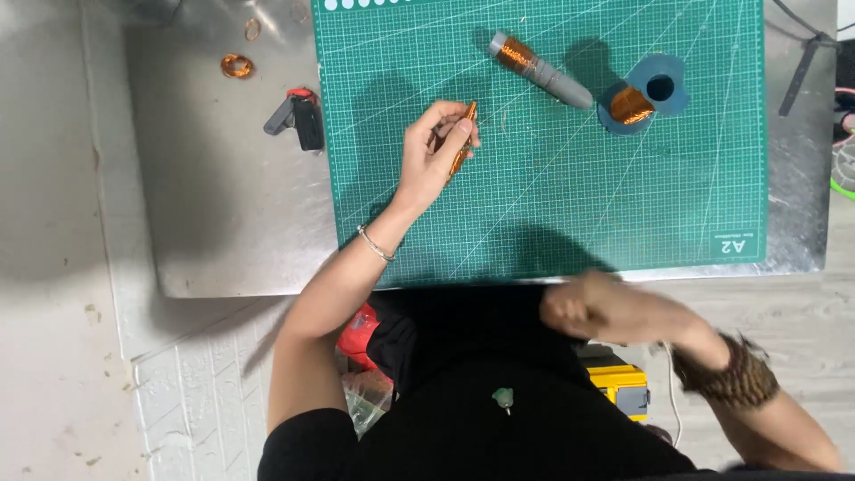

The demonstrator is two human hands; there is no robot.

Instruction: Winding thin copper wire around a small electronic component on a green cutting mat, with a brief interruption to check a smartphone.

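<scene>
The left hand (430, 151) pinches a thin copper-wound rod (462, 142), seemingly light and delicate, over the desk's green mat (552, 196); the blurred right hand (592, 310) looks closed.

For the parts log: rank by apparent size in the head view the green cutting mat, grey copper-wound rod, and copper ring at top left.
1. green cutting mat
2. grey copper-wound rod
3. copper ring

I note one slim copper-wound rod (462, 147), orange-brown and glossy, pinched between the fingers (450, 132) of the left hand (430, 153). It stands tilted, tip up and rightward, just above the green cutting mat (552, 205).
</scene>
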